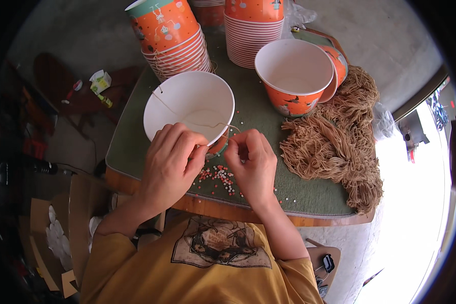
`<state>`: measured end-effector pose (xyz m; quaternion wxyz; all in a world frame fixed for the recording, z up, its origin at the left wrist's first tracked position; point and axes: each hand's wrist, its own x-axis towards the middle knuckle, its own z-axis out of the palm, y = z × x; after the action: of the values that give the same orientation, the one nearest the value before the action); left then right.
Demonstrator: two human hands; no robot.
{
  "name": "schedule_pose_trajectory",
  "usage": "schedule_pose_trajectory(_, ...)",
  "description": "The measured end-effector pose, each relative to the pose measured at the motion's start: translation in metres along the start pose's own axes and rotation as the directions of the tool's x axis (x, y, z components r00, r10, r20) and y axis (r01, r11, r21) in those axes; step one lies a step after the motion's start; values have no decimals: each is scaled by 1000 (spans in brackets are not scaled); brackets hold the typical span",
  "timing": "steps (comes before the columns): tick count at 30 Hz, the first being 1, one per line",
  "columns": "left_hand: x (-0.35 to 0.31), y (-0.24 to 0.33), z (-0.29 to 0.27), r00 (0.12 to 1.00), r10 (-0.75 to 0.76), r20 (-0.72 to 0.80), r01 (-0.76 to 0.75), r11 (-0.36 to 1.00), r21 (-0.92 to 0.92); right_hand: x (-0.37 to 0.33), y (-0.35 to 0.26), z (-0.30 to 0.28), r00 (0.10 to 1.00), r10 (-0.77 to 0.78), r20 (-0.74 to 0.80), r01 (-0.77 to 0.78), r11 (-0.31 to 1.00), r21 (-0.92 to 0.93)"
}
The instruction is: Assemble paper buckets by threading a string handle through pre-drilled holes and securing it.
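A white-lined paper bucket (207, 91) leans toward me near the table's front edge. Thin beige string (164, 101) comes through a hole in its far left wall, crosses the inside and passes over the near right rim. My left hand (172, 159) is closed on the near rim, fingers inside the bucket and thumb outside. Just right of the rim, my right hand (253, 162) pinches the string's end; the fingertips partly hide it. Small red and white dots or beads (220, 176) lie scattered on the green tabletop (258, 129) between and below my hands.
Behind stand two stacks of orange paper buckets, one left (180, 48) and one centre (253, 38). Another open bucket (294, 68) stands at right, beside a large heap of beige string (334, 147). Cardboard boxes (78, 218) are on the floor at left.
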<state>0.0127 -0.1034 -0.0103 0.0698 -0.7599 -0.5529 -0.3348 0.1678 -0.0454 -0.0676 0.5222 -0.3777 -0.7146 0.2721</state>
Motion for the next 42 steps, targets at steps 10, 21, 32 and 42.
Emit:
schedule_pose_trajectory(10,6,-9,-2,985,-150,89,167,961,-221,4,0,6,1000,-13,5,13,1000,-15)
schedule_pose_trajectory(21,46,-33,4,823,-145,550,382,858,-345,6,-1,9,1000,2,21,-2,1000,-7)
schedule_pose_trajectory(32,42,-36,1,905,-197,377,392,732,-557,19,-5,-17,982,130,138,-160,957,241)
schedule_pose_trajectory(42,53,-36,4,769,-175,615,638,249,-728,45,-8,-37,932,30,362,-174,911,374)
